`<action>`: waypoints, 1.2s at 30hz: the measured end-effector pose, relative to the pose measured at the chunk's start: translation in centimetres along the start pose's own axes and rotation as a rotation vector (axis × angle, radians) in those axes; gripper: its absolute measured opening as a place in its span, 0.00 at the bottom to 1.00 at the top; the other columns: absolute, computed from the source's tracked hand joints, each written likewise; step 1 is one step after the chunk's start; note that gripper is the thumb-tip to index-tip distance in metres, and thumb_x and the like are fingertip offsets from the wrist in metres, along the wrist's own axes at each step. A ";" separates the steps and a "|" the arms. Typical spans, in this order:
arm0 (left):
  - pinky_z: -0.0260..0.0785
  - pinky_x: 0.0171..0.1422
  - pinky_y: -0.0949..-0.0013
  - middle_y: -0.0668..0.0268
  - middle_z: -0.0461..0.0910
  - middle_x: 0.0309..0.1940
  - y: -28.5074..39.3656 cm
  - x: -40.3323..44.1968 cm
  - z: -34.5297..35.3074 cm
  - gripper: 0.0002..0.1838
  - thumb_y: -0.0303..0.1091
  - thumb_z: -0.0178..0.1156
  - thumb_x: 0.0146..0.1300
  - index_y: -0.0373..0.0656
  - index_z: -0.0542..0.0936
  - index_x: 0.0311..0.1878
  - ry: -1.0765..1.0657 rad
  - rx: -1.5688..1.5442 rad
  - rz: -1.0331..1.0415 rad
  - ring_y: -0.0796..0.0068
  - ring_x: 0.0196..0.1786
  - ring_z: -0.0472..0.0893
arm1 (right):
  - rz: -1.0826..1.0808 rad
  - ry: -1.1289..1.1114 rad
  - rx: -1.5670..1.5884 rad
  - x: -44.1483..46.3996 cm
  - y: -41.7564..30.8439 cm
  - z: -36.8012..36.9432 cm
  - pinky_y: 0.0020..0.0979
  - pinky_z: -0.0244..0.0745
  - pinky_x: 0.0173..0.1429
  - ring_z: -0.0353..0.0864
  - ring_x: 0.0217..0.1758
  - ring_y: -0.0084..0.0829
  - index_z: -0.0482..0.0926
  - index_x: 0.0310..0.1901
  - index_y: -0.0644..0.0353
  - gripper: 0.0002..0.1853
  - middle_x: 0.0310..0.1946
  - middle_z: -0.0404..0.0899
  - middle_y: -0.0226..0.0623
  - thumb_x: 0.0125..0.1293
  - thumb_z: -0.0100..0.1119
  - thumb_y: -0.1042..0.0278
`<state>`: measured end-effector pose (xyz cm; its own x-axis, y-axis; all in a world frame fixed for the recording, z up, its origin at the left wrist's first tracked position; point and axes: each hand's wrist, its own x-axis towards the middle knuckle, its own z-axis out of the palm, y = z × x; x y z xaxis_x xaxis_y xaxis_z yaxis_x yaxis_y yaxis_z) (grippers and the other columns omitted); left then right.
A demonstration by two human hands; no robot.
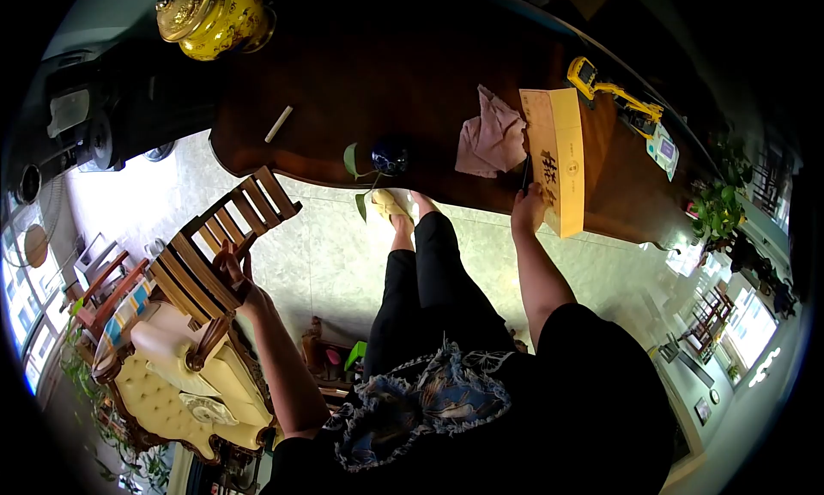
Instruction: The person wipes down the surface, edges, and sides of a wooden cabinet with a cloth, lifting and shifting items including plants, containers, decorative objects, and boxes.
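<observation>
My left hand (pixel 236 276) grips a brown wooden slatted rack (pixel 199 267) out to the left, above the floor. The rack is tilted, with gaps between its slats. At the front edge of the dark wooden table (pixel 343 83), my right hand (pixel 530 207) is closed around a thin dark object (pixel 526 176) pointing away from me; its kind is unclear. Against that hand stands a yellow box (pixel 568 160) with dark written characters. A crumpled pinkish cloth (pixel 492 136) lies just left of the box.
A dark round pot (pixel 389 157) with a trailing leafy plant stands near the table edge. A white stick (pixel 279 124), a gold lidded jar (pixel 215 18) and a yellow toy excavator (pixel 614 91) are also on the table. A cream tufted armchair (pixel 163 392) stands at left.
</observation>
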<state>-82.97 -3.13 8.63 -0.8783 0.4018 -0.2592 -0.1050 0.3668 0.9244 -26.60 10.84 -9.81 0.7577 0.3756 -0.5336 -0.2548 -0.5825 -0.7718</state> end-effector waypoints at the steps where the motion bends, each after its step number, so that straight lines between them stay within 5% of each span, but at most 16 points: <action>1: 0.76 0.71 0.45 0.50 0.77 0.70 0.1 0.0 0.2 0.18 0.39 0.62 0.76 0.42 0.76 0.64 0.002 -0.008 -0.010 0.50 0.74 0.76 | -0.299 -0.038 -0.647 -1.8 -1.0 -0.4 0.48 0.81 0.53 0.82 0.57 0.50 0.76 0.58 0.61 0.19 0.55 0.82 0.48 0.70 0.63 0.62; 2: 0.76 0.71 0.45 0.50 0.77 0.70 0.0 0.0 0.3 0.18 0.39 0.62 0.76 0.42 0.76 0.64 0.001 -0.012 -0.010 0.50 0.74 0.76 | -0.599 -0.074 -1.294 -3.1 -1.6 -0.7 0.49 0.80 0.57 0.79 0.62 0.50 0.73 0.63 0.60 0.23 0.58 0.80 0.47 0.70 0.63 0.64; 4: 0.84 0.63 0.52 0.54 0.83 0.62 -0.4 0.1 0.3 0.15 0.34 0.62 0.77 0.38 0.79 0.62 0.077 -0.048 -0.007 0.61 0.62 0.85 | -0.712 -0.128 -1.253 -5.5 -3.0 0.1 0.49 0.77 0.62 0.76 0.65 0.51 0.71 0.67 0.59 0.26 0.62 0.77 0.47 0.69 0.64 0.65; 7: 0.84 0.62 0.53 0.54 0.84 0.62 -1.1 -0.1 -0.2 0.16 0.35 0.63 0.77 0.37 0.80 0.61 0.052 -0.082 0.014 0.62 0.61 0.86 | -1.037 -0.365 -1.087 -6.3 -3.1 3.8 0.52 0.66 0.75 0.67 0.75 0.56 0.64 0.76 0.54 0.36 0.73 0.69 0.52 0.68 0.65 0.64; 8: 0.75 0.72 0.47 0.51 0.77 0.69 -1.1 -0.1 -0.5 0.20 0.40 0.64 0.76 0.42 0.76 0.64 0.027 -0.040 -0.041 0.50 0.74 0.75 | -1.155 -0.427 -1.128 -6.1 -3.5 5.8 0.55 0.60 0.79 0.63 0.78 0.58 0.61 0.79 0.53 0.39 0.76 0.63 0.53 0.69 0.66 0.58; 9: 0.75 0.72 0.47 0.51 0.77 0.69 -1.3 -0.1 -0.6 0.20 0.40 0.64 0.76 0.42 0.76 0.64 0.042 -0.047 -0.036 0.50 0.74 0.75 | -1.277 -0.490 -1.165 -5.8 -4.0 8.0 0.58 0.55 0.82 0.59 0.81 0.60 0.57 0.81 0.51 0.43 0.80 0.58 0.53 0.70 0.66 0.53; 12: 0.74 0.73 0.49 0.52 0.77 0.70 -1.2 -0.9 -0.5 0.20 0.42 0.62 0.77 0.44 0.76 0.65 0.013 -0.002 -0.027 0.54 0.74 0.75 | -1.364 -0.406 -1.291 -2.7 -1.8 13.6 0.67 0.42 0.84 0.47 0.84 0.71 0.52 0.84 0.46 0.50 0.86 0.44 0.53 0.69 0.60 0.32; 16: 0.76 0.72 0.46 0.54 0.77 0.70 -2.1 -0.7 -0.4 0.17 0.39 0.59 0.78 0.44 0.77 0.64 0.045 0.031 -0.023 0.55 0.73 0.76 | -1.352 -0.337 -1.250 -3.5 -1.5 18.1 0.67 0.37 0.85 0.38 0.87 0.67 0.48 0.86 0.42 0.50 0.87 0.40 0.48 0.69 0.63 0.40; 27: 0.82 0.68 0.48 0.52 0.79 0.66 -7.1 2.1 -2.6 0.16 0.30 0.62 0.74 0.38 0.78 0.62 0.179 -0.030 -0.060 0.50 0.68 0.81 | -1.620 -0.521 -1.183 -10.9 -5.0 38.4 0.70 0.36 0.84 0.38 0.88 0.64 0.52 0.84 0.36 0.47 0.85 0.48 0.46 0.69 0.60 0.35; 31: 0.67 0.82 0.46 0.60 0.75 0.55 -2.2 0.4 -0.1 0.19 0.21 0.56 0.74 0.27 0.72 0.66 0.198 -0.018 -0.072 0.52 0.77 0.71 | -1.701 -0.650 -1.003 -14.2 -5.2 46.3 0.67 0.37 0.85 0.43 0.87 0.61 0.58 0.83 0.36 0.41 0.83 0.53 0.47 0.72 0.57 0.36; 36: 0.64 0.83 0.47 0.58 0.72 0.62 -1.6 -1.6 0.3 0.26 0.30 0.55 0.73 0.30 0.68 0.70 0.131 0.061 -0.012 0.53 0.78 0.70 | -1.786 -0.801 -0.922 -17.4 -5.5 52.9 0.65 0.42 0.84 0.49 0.86 0.56 0.59 0.82 0.36 0.40 0.83 0.56 0.40 0.72 0.59 0.39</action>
<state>-81.27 -4.12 7.44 -0.9310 0.2855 -0.2275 -0.0905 0.4232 0.9015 -70.17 45.62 -14.61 -0.6114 0.7681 0.1902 0.7187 0.6396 -0.2727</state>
